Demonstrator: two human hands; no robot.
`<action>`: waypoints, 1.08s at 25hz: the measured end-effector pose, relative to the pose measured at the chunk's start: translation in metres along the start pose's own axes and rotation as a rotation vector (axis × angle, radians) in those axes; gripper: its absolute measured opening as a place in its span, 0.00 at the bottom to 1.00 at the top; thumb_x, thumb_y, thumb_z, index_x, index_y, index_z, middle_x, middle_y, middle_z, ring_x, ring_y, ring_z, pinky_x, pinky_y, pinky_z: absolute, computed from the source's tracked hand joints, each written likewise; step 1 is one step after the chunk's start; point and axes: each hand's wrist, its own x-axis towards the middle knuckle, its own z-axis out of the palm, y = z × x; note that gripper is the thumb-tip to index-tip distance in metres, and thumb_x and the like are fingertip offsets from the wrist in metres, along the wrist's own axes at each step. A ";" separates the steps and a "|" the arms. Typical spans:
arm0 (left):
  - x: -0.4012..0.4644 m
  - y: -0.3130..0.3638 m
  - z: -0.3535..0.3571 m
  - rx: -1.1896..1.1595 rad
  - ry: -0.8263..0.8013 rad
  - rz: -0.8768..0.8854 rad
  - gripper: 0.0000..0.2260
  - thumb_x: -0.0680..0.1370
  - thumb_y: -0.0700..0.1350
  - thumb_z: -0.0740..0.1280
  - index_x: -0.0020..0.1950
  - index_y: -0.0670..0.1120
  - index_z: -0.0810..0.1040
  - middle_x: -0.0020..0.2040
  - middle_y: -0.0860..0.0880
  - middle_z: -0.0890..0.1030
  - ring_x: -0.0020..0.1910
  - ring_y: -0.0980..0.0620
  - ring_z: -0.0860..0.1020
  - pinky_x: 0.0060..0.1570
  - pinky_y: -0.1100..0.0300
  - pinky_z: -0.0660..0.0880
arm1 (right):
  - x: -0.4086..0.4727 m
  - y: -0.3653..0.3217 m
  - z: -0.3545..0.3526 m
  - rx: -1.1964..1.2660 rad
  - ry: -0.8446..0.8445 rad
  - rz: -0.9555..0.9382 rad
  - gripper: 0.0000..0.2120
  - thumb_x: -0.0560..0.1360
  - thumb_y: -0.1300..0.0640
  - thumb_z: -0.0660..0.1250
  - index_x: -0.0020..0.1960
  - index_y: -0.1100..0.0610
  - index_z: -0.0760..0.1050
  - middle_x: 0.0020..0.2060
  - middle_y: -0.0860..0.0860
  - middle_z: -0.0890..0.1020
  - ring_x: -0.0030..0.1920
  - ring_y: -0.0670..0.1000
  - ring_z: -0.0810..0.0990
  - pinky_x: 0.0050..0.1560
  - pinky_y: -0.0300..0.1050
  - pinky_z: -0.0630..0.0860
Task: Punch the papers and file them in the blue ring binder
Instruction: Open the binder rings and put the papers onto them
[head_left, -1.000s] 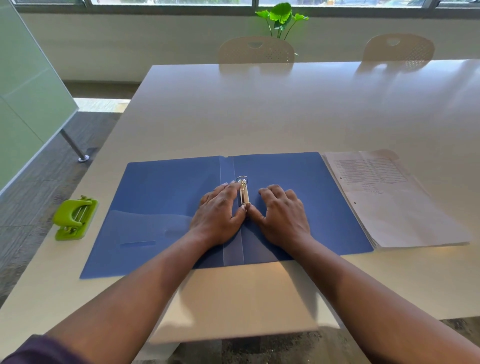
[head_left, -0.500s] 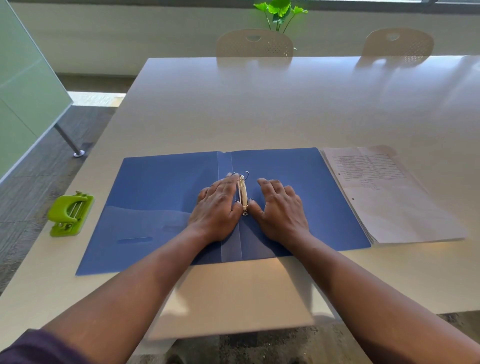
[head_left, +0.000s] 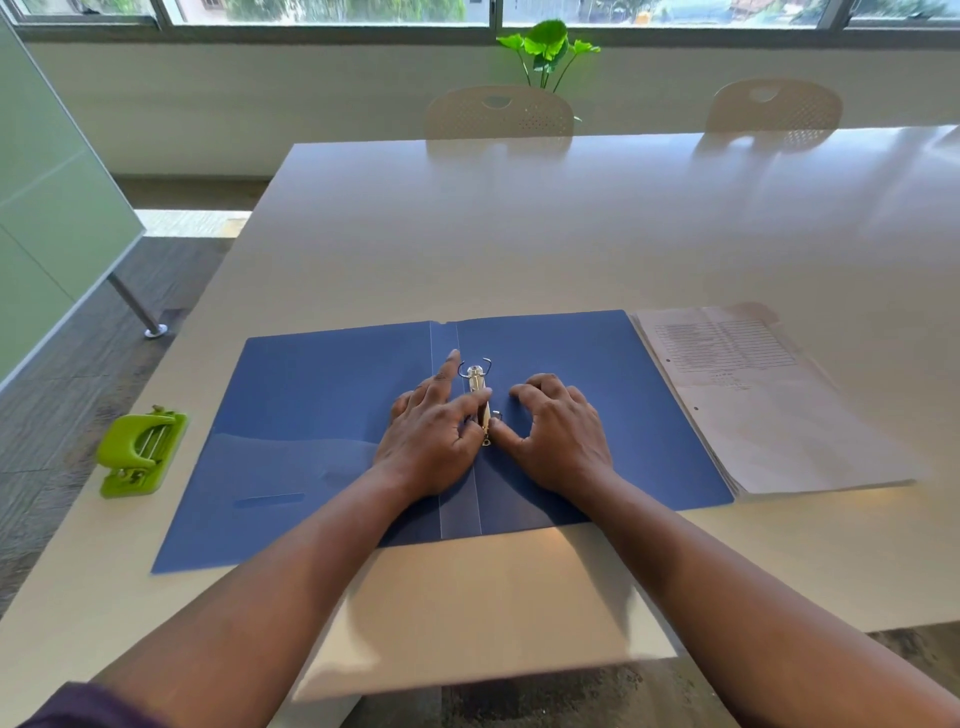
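While open flat, binder (head_left: 597, 395) spine (ring mechanism (head_left: 479, 387)) runs away from viewer.

white table (head_left: 571, 249) | two chairs (head_left: 500, 114) | window (head_left: 332, 10) | plant (head_left: 548, 49) | grey floor (head_left: 67, 364)

Bare forearms; dark purple sleeve (head_left: 88, 706) at left upper arm.

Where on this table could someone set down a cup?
The table lies bare between the blue binder and the chairs. A narrow strip separates binder from green punch. It is crowded at the rings, where left hand and right hand work, beside the papers.
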 end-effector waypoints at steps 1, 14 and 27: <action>0.000 0.002 -0.002 -0.014 -0.012 -0.005 0.24 0.79 0.57 0.56 0.75 0.62 0.69 0.84 0.52 0.44 0.81 0.48 0.54 0.77 0.46 0.52 | 0.000 0.000 -0.001 0.015 -0.007 0.001 0.31 0.76 0.32 0.61 0.70 0.51 0.75 0.67 0.48 0.75 0.63 0.55 0.75 0.63 0.52 0.73; 0.055 0.096 -0.012 -0.027 0.091 0.283 0.18 0.79 0.55 0.67 0.66 0.51 0.80 0.75 0.49 0.73 0.75 0.48 0.67 0.72 0.48 0.64 | 0.001 0.060 -0.070 0.236 0.113 0.190 0.20 0.76 0.53 0.67 0.67 0.54 0.78 0.66 0.50 0.79 0.55 0.52 0.82 0.58 0.45 0.74; 0.110 0.198 0.068 0.160 -0.164 0.344 0.40 0.68 0.78 0.63 0.73 0.57 0.73 0.80 0.50 0.64 0.80 0.49 0.57 0.77 0.44 0.47 | -0.018 0.232 -0.149 -0.107 0.030 0.783 0.39 0.70 0.35 0.69 0.74 0.54 0.66 0.71 0.56 0.70 0.70 0.62 0.69 0.63 0.59 0.71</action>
